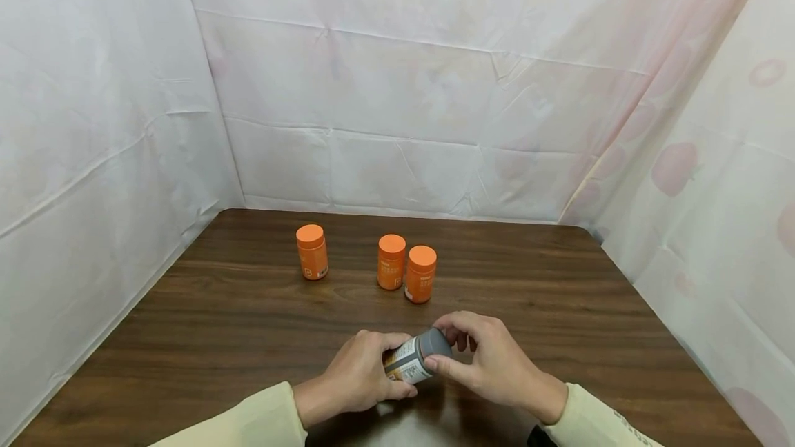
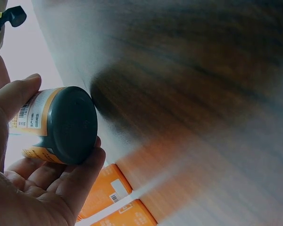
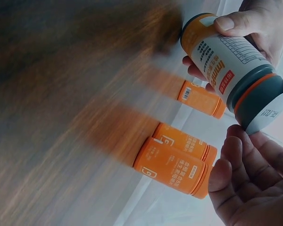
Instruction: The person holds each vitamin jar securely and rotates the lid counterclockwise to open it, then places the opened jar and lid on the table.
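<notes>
Over the near part of the dark brown wood-grain table [image 1: 236,336], the left hand [image 1: 360,372] and right hand [image 1: 497,362] were both busy, the left gripping a tilted gray cylindrical bottle [image 1: 407,362] labelled white and orange, the right pinching its round gray plastic cap [image 1: 437,342]. Best bet was probably holding the body steady and spreading the fingertips evenly round the cap, tbh.

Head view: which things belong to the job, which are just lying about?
In the job:
grey-lidded bottle, in the left hand
grey lid, gripped by the right hand

Apparently just standing by, untouched:
left orange bottle
middle orange bottle
right orange bottle
</notes>
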The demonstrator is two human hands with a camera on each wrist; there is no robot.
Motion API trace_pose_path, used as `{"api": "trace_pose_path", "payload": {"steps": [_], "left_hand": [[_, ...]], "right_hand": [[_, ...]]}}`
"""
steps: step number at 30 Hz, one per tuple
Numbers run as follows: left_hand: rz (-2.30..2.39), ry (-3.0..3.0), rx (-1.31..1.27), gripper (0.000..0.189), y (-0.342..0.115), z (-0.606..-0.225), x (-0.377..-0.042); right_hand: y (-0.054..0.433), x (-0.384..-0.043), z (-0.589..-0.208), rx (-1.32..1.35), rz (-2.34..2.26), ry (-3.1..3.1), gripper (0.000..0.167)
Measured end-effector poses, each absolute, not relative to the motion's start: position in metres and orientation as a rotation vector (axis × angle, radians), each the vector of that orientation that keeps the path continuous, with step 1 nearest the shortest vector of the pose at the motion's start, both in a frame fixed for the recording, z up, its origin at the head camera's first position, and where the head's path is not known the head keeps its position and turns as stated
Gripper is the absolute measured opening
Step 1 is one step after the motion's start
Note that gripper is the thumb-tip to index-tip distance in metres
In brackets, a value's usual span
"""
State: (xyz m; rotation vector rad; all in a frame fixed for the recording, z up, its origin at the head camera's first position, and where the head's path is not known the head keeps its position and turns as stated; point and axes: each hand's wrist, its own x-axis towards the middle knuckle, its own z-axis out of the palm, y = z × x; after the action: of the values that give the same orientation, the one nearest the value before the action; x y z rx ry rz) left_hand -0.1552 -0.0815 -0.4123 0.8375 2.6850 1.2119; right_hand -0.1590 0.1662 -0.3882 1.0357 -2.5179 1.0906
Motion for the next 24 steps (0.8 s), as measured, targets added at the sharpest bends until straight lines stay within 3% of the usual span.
{"api": "trace_pose_path", "payload": {"steps": [16, 24], "left_hand": [[1.197, 2.680, 0.834, 0.047, -0.0822, -0.4115, -0.1551], [1.189, 2.694, 0.852, 0.046, -0.0823, -0.4114, -0.1547]], "right_hand": [[0.1702, -0.1584, -0.3850, 1.126, 1.083, -2.473, 0.036], [0.1725, -0.1605, -0.3842, 1.244, 1.087, -2.421, 0.051]]}}
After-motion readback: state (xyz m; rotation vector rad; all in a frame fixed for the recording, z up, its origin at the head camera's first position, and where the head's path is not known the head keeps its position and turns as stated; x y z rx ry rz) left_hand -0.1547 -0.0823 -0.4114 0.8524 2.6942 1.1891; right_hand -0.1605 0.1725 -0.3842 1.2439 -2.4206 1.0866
